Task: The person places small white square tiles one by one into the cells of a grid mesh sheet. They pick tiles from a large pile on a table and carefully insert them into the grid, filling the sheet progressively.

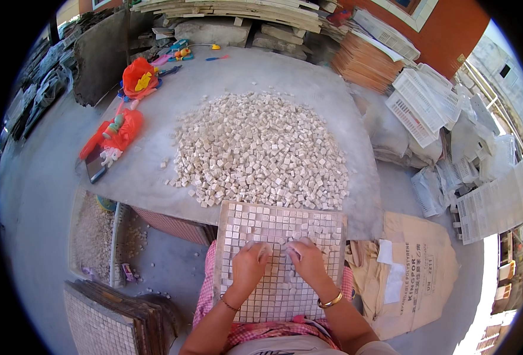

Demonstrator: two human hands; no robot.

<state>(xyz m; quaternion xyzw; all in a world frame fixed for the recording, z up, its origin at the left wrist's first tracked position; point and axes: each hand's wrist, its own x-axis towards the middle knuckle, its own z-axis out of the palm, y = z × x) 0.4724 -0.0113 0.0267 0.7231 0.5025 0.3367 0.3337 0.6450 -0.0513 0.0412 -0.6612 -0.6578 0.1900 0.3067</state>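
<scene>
Left grip (249, 263) and right grip (307, 260) curl side by side over a gridded mosaic tray (343, 228); whether either pinches anything cannot be told. Stone cubes (261, 148) lie heaped straight ahead on the desk (137, 183).

Head-worn fisheye — looking down, close above the hands (251, 264).

I can make out a gold-coloured bangle (330, 300) on the right wrist (324, 289). Left of the bangle, a thin dark bracelet (229, 305) circles the left wrist (235, 294); below it, a pale grey top (300, 345), dark-printed, and pink checked cloth (251, 333).
</scene>
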